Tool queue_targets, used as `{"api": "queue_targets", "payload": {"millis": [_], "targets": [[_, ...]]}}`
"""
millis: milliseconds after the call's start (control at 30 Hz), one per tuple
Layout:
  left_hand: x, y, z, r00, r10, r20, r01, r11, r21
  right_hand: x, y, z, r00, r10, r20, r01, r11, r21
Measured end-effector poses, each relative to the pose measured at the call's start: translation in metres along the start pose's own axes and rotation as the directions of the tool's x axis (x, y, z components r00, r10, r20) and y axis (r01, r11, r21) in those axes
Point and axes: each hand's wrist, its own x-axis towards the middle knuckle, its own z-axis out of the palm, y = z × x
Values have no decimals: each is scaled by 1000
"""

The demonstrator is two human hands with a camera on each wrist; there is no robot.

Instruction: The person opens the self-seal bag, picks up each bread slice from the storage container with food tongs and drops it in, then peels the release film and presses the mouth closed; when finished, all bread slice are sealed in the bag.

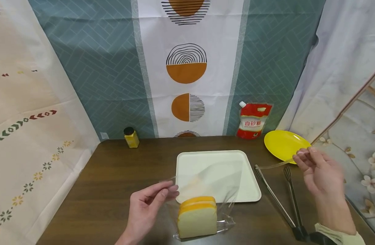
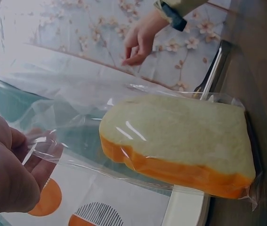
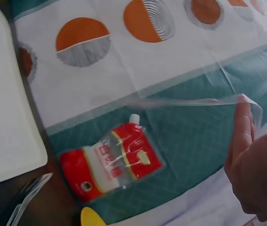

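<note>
Upright slices of bread [image 1: 197, 219] with an orange-yellow crust stand inside a clear plastic bag [image 1: 226, 223] at the front of the table. My left hand [image 1: 150, 202] pinches the bag's loose mouth between thumb and fingers, to the left of the bread. In the left wrist view the film stretches from the bread [image 2: 175, 136] to that hand [image 2: 11, 165]. Off to the right, my right hand [image 1: 323, 173] is raised near the yellow plate, pinching one end of a thin clear strip [image 1: 274, 165]. The strip trails leftward from its fingertips.
A white tray [image 1: 251, 192] lies behind the bread. Metal tongs with black ends [image 1: 293, 204] lie at the right, near a yellow plate [image 1: 280, 144]. A red sugar pouch [image 1: 253, 120] and a yellow black-capped jar [image 1: 131, 139] stand along the back edge.
</note>
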Motion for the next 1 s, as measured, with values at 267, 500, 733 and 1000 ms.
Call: {"api": "queue_targets", "payload": {"millis": [267, 500, 733, 1000], "targets": [[1, 0, -1, 1000, 8, 14, -8, 1000, -15, -41, 21, -9, 976, 100, 196, -21, 930, -368], [4, 2, -1, 1000, 5, 16, -5, 1000, -9, -71, 50, -22, 967, 239, 88, -151, 817, -556], [3, 2, 0, 1000, -1, 15, 1, 1000, -5, -91, 87, -40, 948, 257, -190, -318, 694, -646], [0, -1, 0, 1000, 21, 18, -21, 1000, -9, -110, 123, -49, 947, 233, -222, -312, 494, -811]]}}
